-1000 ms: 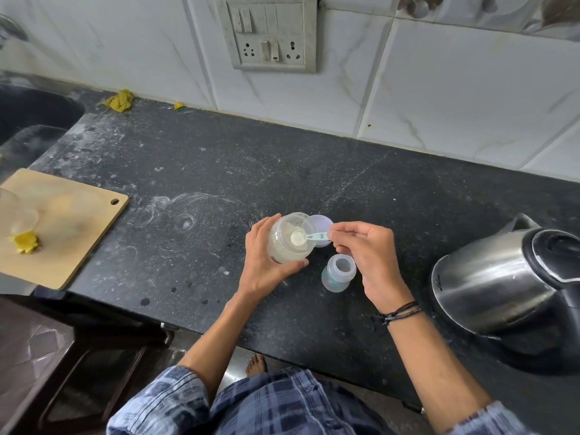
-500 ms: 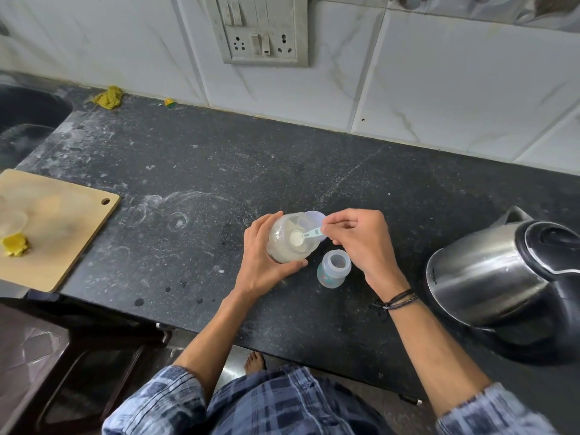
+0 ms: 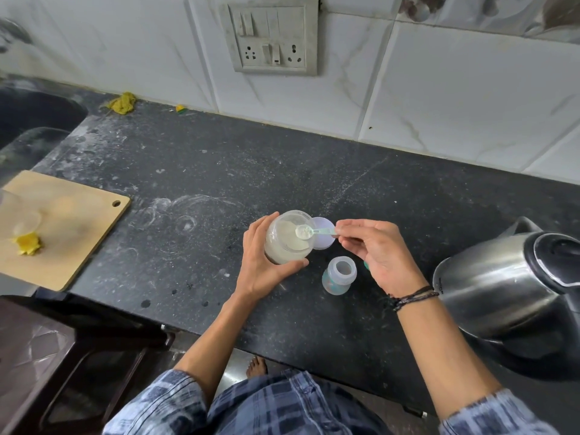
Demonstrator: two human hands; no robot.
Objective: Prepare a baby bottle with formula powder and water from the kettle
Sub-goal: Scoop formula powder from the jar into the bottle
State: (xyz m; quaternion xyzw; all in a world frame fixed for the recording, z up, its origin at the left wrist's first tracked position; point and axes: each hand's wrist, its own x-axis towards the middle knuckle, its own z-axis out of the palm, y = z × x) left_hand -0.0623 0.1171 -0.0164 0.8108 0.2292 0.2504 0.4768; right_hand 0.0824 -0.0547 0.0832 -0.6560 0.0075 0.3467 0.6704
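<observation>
At frame centre our left hand (image 3: 263, 271) wraps the powder jar (image 3: 287, 243); our right hand (image 3: 376, 252) pinches the loaded scoop (image 3: 306, 231) by its handle. The open baby bottle (image 3: 339, 275) stands on the desk (image 3: 219, 152) just below (light and tippable, we judge: steady its body).

a home kitchen is showing: a dark stone desk (image 3: 282, 158) is running along a tiled wall (image 3: 455, 89), carrying a steel kettle (image 3: 489, 277) and a wooden cutting board (image 3: 72, 233).

black speckled counter (image 3: 282, 171), white marbled tiles (image 3: 455, 89), tan cutting board (image 3: 78, 230), blue plaid sleeves (image 3: 163, 403), silver-and-black kettle (image 3: 502, 284)
</observation>
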